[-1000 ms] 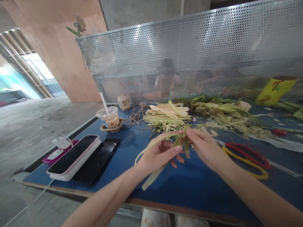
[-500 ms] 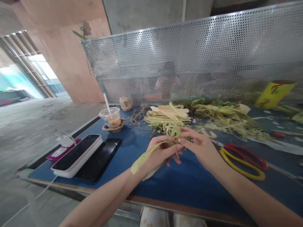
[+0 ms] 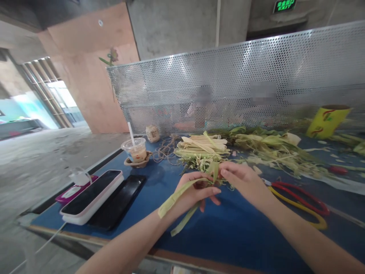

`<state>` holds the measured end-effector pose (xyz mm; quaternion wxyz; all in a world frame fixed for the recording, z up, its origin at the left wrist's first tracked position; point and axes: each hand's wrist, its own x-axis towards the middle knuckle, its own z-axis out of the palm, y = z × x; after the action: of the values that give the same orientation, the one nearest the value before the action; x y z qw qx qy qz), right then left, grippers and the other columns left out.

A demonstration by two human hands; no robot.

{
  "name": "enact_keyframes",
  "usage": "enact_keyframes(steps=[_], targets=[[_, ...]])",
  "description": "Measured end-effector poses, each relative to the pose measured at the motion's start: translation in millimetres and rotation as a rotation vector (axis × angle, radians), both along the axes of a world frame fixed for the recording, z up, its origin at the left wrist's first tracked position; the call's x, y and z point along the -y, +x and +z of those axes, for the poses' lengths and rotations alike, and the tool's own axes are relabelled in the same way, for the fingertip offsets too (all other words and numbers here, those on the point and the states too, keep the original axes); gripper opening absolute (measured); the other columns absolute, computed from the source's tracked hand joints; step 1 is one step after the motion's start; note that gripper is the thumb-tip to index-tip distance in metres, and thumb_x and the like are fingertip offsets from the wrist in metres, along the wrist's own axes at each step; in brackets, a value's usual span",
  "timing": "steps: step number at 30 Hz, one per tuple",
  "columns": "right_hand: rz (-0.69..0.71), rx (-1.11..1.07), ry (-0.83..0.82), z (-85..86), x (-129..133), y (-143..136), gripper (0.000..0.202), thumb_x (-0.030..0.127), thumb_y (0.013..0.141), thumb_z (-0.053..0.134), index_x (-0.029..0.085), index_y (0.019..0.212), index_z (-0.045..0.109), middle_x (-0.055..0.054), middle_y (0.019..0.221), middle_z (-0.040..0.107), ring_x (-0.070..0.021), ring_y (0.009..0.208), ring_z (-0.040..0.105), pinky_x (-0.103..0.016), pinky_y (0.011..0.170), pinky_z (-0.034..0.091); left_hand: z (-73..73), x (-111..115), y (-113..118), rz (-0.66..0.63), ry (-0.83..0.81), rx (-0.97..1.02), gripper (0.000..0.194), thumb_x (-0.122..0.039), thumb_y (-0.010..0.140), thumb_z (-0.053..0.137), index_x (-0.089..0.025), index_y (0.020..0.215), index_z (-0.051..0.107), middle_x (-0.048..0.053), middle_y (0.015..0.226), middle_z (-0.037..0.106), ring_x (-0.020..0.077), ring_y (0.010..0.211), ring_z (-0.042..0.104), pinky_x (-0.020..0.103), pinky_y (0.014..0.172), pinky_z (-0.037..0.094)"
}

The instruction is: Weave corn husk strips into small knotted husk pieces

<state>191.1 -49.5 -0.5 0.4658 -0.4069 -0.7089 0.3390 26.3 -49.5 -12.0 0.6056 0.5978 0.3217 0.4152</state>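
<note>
My left hand [image 3: 189, 194] is closed on pale green corn husk strips [image 3: 172, 199]. One strip lies back across the wrist and another hangs below the palm. A folded piece of husk stands up above its fingers. My right hand [image 3: 242, 182] pinches at this upright piece, close against the left fingertips. The fingers partly hide where the strips meet. Just beyond the hands lies a stack of flat husks [image 3: 203, 144], with small curly scraps [image 3: 196, 161] along its near side. Scissors with red and yellow handles [image 3: 299, 199] rest beside my right forearm.
On the left are a white-cased phone [image 3: 91, 194], a black phone [image 3: 118, 201] and an iced drink cup [image 3: 135, 150] in a holder. Twine [image 3: 165, 150] lies behind. Loose husks [image 3: 270, 144] and a yellow roll [image 3: 327, 121] sit right, before a perforated metal screen [image 3: 228, 83].
The view has tilted upward. My right fingertips have moved slightly away from the left thumb, and the left thumb has lifted a little. The lower strip hangs more freely.
</note>
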Motion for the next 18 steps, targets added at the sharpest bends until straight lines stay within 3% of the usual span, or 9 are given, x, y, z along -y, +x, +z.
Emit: enact_keyframes(steps=[6, 10, 14, 18], targets=[[-0.112, 0.323, 0.209, -6.8, 4, -2, 0.022, 0.035, 0.068, 0.064, 0.025, 0.087, 0.058, -0.002, 0.080, 0.064, -0.0223, 0.081, 0.056, -0.040, 0.082, 0.036, 5.1, 2, -5, 0.087, 0.069, -0.025, 0.025, -0.034, 0.068, 0.064, -0.012, 0.075, 0.058, 0.004, 0.056, 0.063, 0.0174, 0.051, 0.064, 0.016, 0.030, 0.038], [-0.032, 0.322, 0.128, -8.2, 1, 0, 0.021, 0.032, 0.071, 0.062, 0.025, 0.090, 0.059, -0.001, 0.073, 0.063, -0.0199, 0.075, 0.056, -0.037, 0.076, 0.038, 4.6, -1, -6, 0.078, 0.091, -0.067, 0.024, -0.036, 0.069, 0.063, -0.013, 0.075, 0.060, 0.002, 0.054, 0.062, 0.0102, 0.039, 0.055, 0.016, 0.030, 0.034], [-0.077, 0.376, 0.155, -4.8, -4, 4, 0.013, 0.035, 0.072, 0.060, 0.023, 0.074, 0.063, -0.001, 0.072, 0.060, -0.0192, 0.073, 0.055, -0.034, 0.071, 0.038, 5.0, -4, -6, 0.098, 0.117, -0.105, 0.022, -0.034, 0.071, 0.061, -0.012, 0.069, 0.061, -0.002, 0.045, 0.055, 0.0033, 0.029, 0.038, 0.016, 0.030, 0.029], [-0.070, 0.418, 0.181, -5.1, -7, 5, 0.020, 0.036, 0.076, 0.056, 0.021, 0.062, 0.058, 0.000, 0.066, 0.057, -0.0169, 0.068, 0.052, -0.031, 0.066, 0.037, 5.8, -6, -8, 0.148, 0.142, -0.077, 0.025, -0.036, 0.071, 0.061, -0.012, 0.062, 0.059, 0.000, 0.050, 0.056, 0.0043, 0.035, 0.042, 0.015, 0.030, 0.028]])
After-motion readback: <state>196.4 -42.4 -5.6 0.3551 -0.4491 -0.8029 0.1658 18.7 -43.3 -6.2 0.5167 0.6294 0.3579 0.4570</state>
